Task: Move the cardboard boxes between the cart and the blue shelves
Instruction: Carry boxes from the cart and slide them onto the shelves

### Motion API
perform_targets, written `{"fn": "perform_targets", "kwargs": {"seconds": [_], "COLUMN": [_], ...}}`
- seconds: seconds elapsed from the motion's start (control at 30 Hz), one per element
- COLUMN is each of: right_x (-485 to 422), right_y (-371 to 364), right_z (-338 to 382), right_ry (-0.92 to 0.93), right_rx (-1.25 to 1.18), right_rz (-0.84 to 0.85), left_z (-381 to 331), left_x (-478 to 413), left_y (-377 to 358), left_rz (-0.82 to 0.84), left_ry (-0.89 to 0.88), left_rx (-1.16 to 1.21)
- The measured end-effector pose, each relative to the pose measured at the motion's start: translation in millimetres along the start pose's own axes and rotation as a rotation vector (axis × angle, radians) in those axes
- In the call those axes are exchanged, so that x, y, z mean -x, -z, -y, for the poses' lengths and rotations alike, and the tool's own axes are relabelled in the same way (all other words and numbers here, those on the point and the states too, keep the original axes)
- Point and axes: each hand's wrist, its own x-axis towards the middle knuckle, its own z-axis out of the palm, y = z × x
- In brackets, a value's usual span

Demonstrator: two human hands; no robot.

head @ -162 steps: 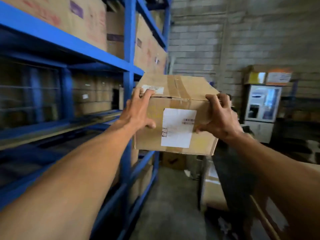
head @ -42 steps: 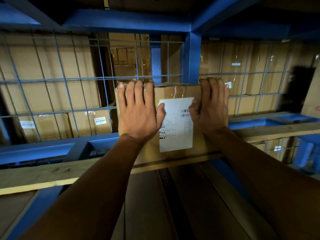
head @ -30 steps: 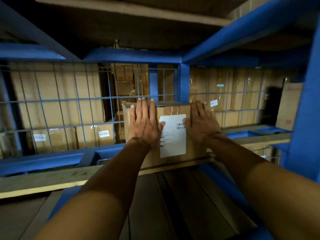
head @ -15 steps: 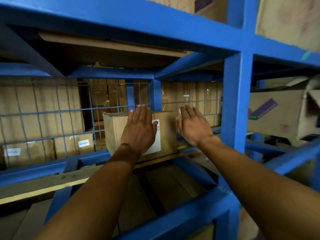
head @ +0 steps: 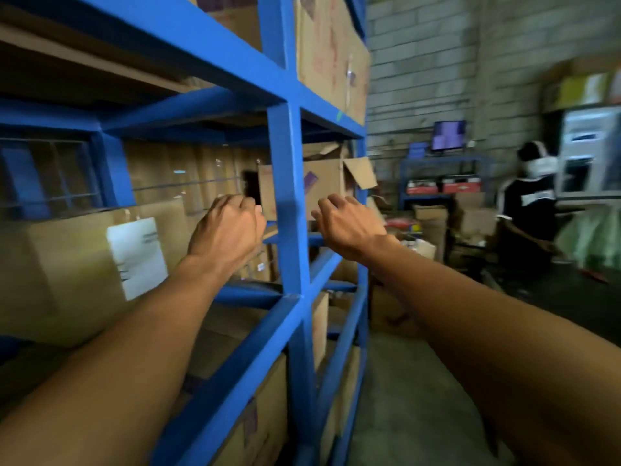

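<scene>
The cardboard box [head: 77, 264] with a white label stands on the middle level of the blue shelves [head: 289, 196], at the left of the head view. Both my hands are off it and in the air, to its right. My left hand [head: 228, 230] hangs in front of the shelf opening, fingers loosely curled, holding nothing. My right hand [head: 349, 223] is just past the blue upright, also loosely curled and empty. No cart is in view.
An opened box [head: 322, 183] sits further along the same shelf level, with more boxes above [head: 329, 52] and below. A person in a black shirt [head: 527, 210] stands at the right near a white machine [head: 591, 153]. Loose boxes [head: 430, 223] lie on the floor behind.
My hands pressed the labelled box onto the shelf, then came off it and drew back. My view has swung right, so the box now sits at the left.
</scene>
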Motion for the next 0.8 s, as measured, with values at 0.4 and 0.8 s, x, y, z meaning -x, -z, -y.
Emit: {"fn": "perform_targets", "kwargs": {"seconds": [0.4, 0.8], "right_x": [173, 377], "right_y": [184, 408], "right_z": [-164, -216], "right_ry": [-0.462, -0.927], "right_rx": [0.449, 0.942], "right_rz": [-0.041, 0.009], "left_z": [-234, -485], "left_x": [-62, -75], "left_y": [74, 235], "left_rz": [-0.269, -0.391], "left_ry": [-0.302, -0.553], "left_rx": [0.61, 1.245]}}
